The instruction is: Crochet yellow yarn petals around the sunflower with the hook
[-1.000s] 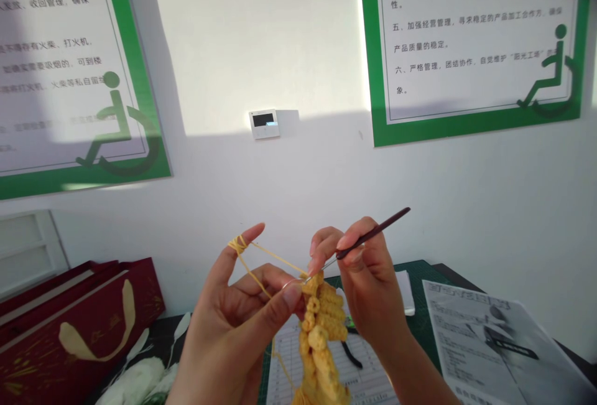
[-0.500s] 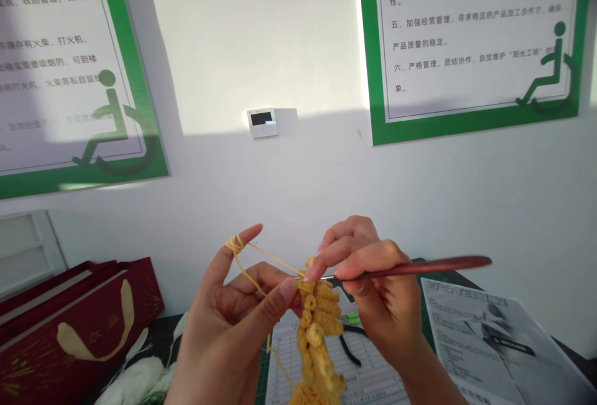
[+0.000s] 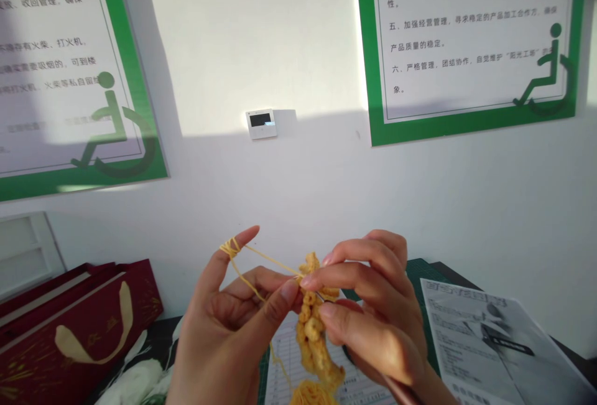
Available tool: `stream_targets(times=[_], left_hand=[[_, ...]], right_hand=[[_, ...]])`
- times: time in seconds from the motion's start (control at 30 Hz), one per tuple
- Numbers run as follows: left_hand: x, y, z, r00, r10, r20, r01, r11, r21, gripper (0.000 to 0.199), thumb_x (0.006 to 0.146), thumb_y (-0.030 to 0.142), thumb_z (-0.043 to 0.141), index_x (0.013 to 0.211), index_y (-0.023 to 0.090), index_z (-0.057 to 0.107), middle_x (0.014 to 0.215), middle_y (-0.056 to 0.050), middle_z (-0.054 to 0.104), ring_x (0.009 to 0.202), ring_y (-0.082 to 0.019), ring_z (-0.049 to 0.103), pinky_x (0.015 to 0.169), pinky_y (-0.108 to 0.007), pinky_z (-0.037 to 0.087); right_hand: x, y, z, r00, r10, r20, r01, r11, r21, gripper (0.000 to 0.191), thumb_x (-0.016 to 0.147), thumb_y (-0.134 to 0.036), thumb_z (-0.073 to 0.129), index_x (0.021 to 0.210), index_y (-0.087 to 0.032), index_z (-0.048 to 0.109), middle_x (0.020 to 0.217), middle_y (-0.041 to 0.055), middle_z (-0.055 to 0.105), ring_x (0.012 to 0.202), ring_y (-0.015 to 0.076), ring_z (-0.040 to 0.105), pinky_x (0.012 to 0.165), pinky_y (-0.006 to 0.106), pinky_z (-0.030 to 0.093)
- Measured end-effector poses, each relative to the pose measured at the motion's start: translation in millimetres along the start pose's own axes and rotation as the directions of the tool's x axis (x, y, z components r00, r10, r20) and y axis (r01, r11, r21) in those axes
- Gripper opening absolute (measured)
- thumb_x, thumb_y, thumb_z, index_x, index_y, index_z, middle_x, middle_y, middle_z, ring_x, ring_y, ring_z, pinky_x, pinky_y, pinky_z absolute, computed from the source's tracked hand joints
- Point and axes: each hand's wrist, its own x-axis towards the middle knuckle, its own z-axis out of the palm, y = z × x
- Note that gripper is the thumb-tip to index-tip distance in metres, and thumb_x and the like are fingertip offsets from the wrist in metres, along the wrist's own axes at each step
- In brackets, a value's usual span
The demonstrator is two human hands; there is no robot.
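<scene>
My left hand (image 3: 237,311) pinches the top edge of a yellow crochet piece (image 3: 311,330) between thumb and fingers. Yellow yarn (image 3: 230,247) winds round its raised index finger and runs taut to the stitches. In my right hand (image 3: 373,305) is a crochet hook (image 3: 396,387); its handle slants down under the palm, and its metal tip reaches the stitches beside my left thumb. My right index fingertip touches the work there. The crochet piece hangs down in ruffled, bumpy folds. Below it lies a ball of yellow yarn (image 3: 313,394), partly cut off by the frame.
A printed sheet (image 3: 284,355) lies on a green cutting mat (image 3: 422,270) under my hands. To the right is a paper with a pictured tool (image 3: 499,343). Dark red gift bags (image 3: 93,330) and white flowers (image 3: 133,383) are at the left. Behind stands a white wall (image 3: 280,200).
My right hand has turned, so the hook's handle swings from pointing right to pointing down toward me. My left hand keeps its pinch, barely shifted.
</scene>
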Motion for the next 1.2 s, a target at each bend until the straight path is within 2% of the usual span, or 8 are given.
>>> stream_targets(times=[0.13,0.3,0.57,0.7,0.77,0.83,1.0,1.2], left_hand=[[3,-1,-3.5,0.997,-0.045,0.064,0.048,0.998,-0.051,0.086,0.067,0.010,0.092,0.143,0.017,0.053,0.063,0.000,0.075,0.061,-0.018,0.072,0.070,-0.030,0.062],[5,-4,-3.0,0.998,-0.037,0.058,0.041,0.997,-0.070,0.086,0.070,0.007,0.090,0.145,0.015,0.050,0.064,0.001,0.075,0.061,-0.016,0.071,0.072,-0.028,0.061],[7,-4,-3.6,0.996,-0.088,0.007,0.088,0.987,-0.135,0.080,0.063,0.007,0.093,0.136,0.016,0.061,0.069,0.001,0.075,0.063,-0.017,0.071,0.066,-0.026,0.060],[6,-4,-1.6,0.996,-0.085,-0.017,0.082,0.986,-0.148,0.070,0.066,0.007,0.092,0.130,0.014,0.065,0.067,0.003,0.073,0.064,-0.014,0.071,0.076,-0.026,0.061],[4,-5,1.9,0.998,-0.010,-0.057,0.003,0.993,-0.121,0.075,0.064,0.006,0.092,0.133,0.014,0.062,0.066,0.003,0.074,0.064,-0.013,0.071,0.078,-0.025,0.061],[1,-7,6.0,0.983,0.136,-0.120,-0.142,0.989,-0.049,0.087,0.063,0.007,0.093,0.140,0.022,0.055,0.069,0.003,0.078,0.063,-0.016,0.072,0.069,-0.024,0.062],[-3,-7,7.9,0.979,0.189,-0.074,-0.188,0.982,0.010,0.085,0.068,0.011,0.090,0.141,0.033,0.053,0.065,0.002,0.076,0.059,-0.019,0.071,0.060,-0.025,0.061],[5,-4,-3.9,0.997,0.080,0.023,-0.079,0.997,-0.025,0.076,0.070,0.018,0.091,0.137,0.027,0.056,0.066,0.001,0.073,0.060,-0.018,0.070,0.062,-0.027,0.059]], right_hand=[[-9,10,9,0.994,0.084,-0.074,-0.068,0.976,0.207,0.013,0.101,-0.021,0.055,0.098,-0.033,0.059,0.094,-0.0043,0.081,0.092,0.0250,0.067,0.090,0.053,0.043],[-20,12,15,0.982,0.178,-0.062,-0.154,0.947,0.284,0.013,0.103,-0.023,0.052,0.101,-0.034,0.059,0.099,-0.0024,0.080,0.096,0.0255,0.065,0.095,0.056,0.043],[-14,13,21,0.966,0.251,-0.059,-0.207,0.893,0.400,0.015,0.093,-0.018,0.067,0.101,-0.031,0.063,0.096,0.0019,0.073,0.100,0.0260,0.064,0.092,0.052,0.050],[-13,19,22,0.991,0.058,-0.118,-0.029,0.972,0.233,0.014,0.091,-0.017,0.068,0.092,-0.030,0.064,0.086,-0.0006,0.069,0.082,0.0215,0.063,0.077,0.045,0.051],[-14,18,24,0.985,-0.096,-0.145,0.100,0.995,0.022,0.017,0.090,-0.013,0.067,0.093,-0.029,0.063,0.082,-0.0014,0.072,0.075,0.0196,0.064,0.074,0.043,0.050],[-16,14,25,0.982,-0.132,-0.137,0.120,0.989,-0.089,0.020,0.090,-0.010,0.065,0.101,-0.028,0.064,0.086,0.0018,0.076,0.076,0.0206,0.067,0.073,0.043,0.050],[-20,0,22,0.967,0.214,-0.140,-0.162,0.935,0.315,0.024,0.098,-0.012,0.051,0.115,-0.027,0.060,0.088,0.0051,0.071,0.080,0.0214,0.068,0.069,0.039,0.055],[-14,-3,26,0.768,0.639,-0.043,-0.474,0.613,0.632,0.015,0.107,-0.026,0.050,0.096,-0.024,0.061,0.080,0.0002,0.069,0.072,0.0137,0.068,0.072,0.030,0.055]])
